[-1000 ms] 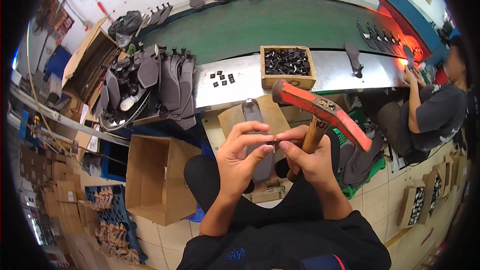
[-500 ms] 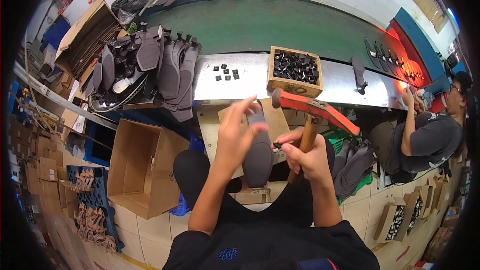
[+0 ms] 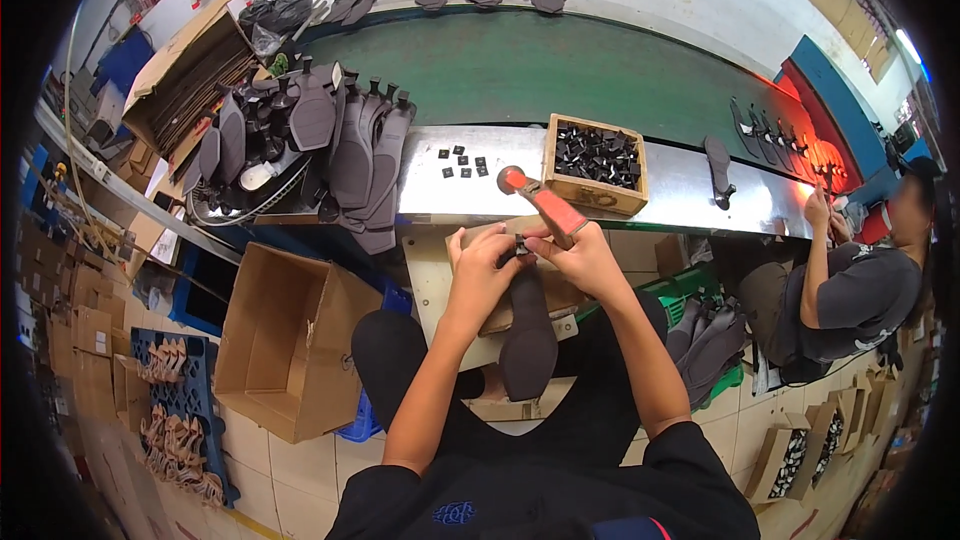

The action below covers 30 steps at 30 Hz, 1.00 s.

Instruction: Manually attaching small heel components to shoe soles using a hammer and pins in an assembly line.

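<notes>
A dark grey shoe sole (image 3: 528, 345) lies lengthwise before me, its toe end toward my lap and its heel end at my fingers. My left hand (image 3: 482, 275) is closed around that heel end. Against the same spot press the fingertips of my right hand (image 3: 585, 262), with a small black heel tip (image 3: 520, 246) at the fingers. A hammer (image 3: 545, 205) with a worn red head stays in my right hand, its handle mostly hidden by the palm. Under the sole is a pale work board (image 3: 428, 275).
A wooden box (image 3: 640, 195) of black heel tips stands on the metal ledge (image 3: 430, 202), near several loose tips (image 3: 464, 161). Heeled soles (image 3: 360, 160) are piled at left. An open carton (image 3: 270, 340) sits below. At right a co-worker (image 3: 860, 270) works beside a glowing heater (image 3: 825, 155).
My left hand has come down onto the heel end. My right hand has moved up and left to meet it, bringing the hammer and heel tip along.
</notes>
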Motion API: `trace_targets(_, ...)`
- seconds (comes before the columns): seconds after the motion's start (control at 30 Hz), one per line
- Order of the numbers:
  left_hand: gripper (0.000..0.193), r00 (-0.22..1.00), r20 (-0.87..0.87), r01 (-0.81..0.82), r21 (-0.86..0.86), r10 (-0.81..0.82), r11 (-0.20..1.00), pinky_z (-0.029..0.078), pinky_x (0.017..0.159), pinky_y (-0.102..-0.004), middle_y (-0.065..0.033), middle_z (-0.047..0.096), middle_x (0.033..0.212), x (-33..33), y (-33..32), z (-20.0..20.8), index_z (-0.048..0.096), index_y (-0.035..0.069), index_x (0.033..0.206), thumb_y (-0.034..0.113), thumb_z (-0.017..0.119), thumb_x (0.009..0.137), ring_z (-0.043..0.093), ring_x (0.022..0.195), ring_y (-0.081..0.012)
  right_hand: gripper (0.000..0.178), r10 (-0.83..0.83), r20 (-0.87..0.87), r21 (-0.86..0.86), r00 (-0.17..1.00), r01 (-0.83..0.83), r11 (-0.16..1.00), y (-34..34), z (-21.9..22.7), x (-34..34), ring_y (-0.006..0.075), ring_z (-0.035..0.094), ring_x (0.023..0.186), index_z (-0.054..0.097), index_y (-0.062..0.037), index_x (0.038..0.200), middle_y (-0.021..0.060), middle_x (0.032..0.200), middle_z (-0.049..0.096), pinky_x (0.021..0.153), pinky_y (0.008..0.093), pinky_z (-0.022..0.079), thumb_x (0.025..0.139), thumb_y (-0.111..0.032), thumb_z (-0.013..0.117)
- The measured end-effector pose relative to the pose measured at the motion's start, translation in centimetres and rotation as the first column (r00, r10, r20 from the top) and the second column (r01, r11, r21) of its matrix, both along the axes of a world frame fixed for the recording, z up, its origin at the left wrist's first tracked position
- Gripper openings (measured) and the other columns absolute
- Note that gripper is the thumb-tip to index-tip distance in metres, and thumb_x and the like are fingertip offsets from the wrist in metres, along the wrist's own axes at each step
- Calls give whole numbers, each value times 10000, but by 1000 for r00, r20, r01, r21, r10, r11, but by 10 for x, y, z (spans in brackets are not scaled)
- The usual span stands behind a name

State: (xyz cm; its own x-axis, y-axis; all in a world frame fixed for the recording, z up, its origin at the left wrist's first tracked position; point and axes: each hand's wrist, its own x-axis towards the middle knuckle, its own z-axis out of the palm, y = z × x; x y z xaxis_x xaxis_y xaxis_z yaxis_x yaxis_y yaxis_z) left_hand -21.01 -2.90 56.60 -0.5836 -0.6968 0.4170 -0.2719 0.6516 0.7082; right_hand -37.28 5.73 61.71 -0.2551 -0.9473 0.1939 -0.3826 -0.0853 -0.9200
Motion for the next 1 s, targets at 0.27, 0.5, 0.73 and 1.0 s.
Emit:
trace_targets(0.27,262,999,-7,45,67,-45,997,229,1140,-564,-133,708,1116,10,3,5,718,39,1013,201,776,815,611,1201,-273,247,34,-98,-31,995,-37,999,3,-5,2,195,709,825,699,28,1101,132,943,755,794,321,543,885,-87,731)
trace_targets(0.5,260,988,-124,125,319,-90,940,527,813,-358,-146,721,908,9,-1,10,727,-6,1009,125,781,792,675,788,-267,177,9,-364,-279,931,-118,953,4,4,2,206,635,698,658,20,992,132,943,685,706,324,522,828,0,720)
trace_targets(0.73,265,950,-267,270,436,-162,859,517,712,-277,-90,734,862,9,-6,11,746,-13,1035,127,789,814,662,783,-121,348,-48,400,-20,915,61,998,49,21,35,42,474,580,514,-42,1383,24,839,550,489,203,402,1044,-118,517)
trace_targets(1.0,248,926,-334,339,525,-176,781,500,708,-236,-28,725,863,9,-6,10,749,-22,1049,75,781,823,620,786,-67,514,-169,-271,-193,948,119,974,84,46,57,136,569,674,439,-41,1495,100,845,634,654,269,487,993,-40,551)
